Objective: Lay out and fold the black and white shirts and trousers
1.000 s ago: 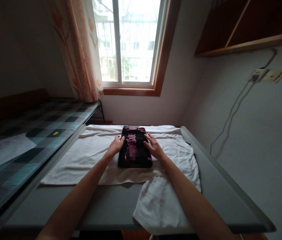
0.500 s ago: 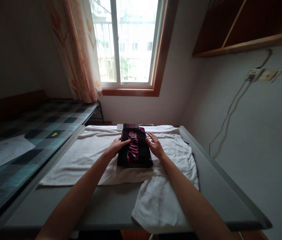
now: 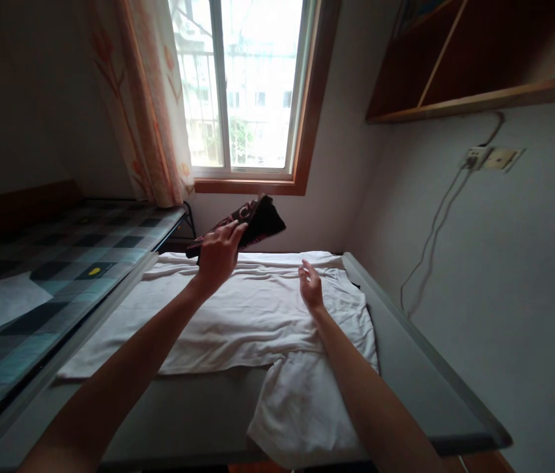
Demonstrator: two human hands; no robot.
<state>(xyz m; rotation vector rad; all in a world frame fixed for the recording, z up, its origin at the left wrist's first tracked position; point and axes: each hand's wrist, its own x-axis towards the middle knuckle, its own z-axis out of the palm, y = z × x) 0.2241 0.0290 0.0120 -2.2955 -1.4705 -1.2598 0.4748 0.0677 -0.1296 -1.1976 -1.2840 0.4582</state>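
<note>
As I worked from afar, my left hand gripped the folded black garment, holding it clear of the white T-shirt, toward its far edge. My right hand was over the T-shirt's right half, fingers loosely open, with a wide gap between both hands. Grey table showed along the T-shirt's near edge and right side; beyond its left end lay the checked mattress.

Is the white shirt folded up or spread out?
Spread out: the white shirt lies wide across the grey table, a bit wrinkled, with one sleeve stretched toward the near edge.
</note>
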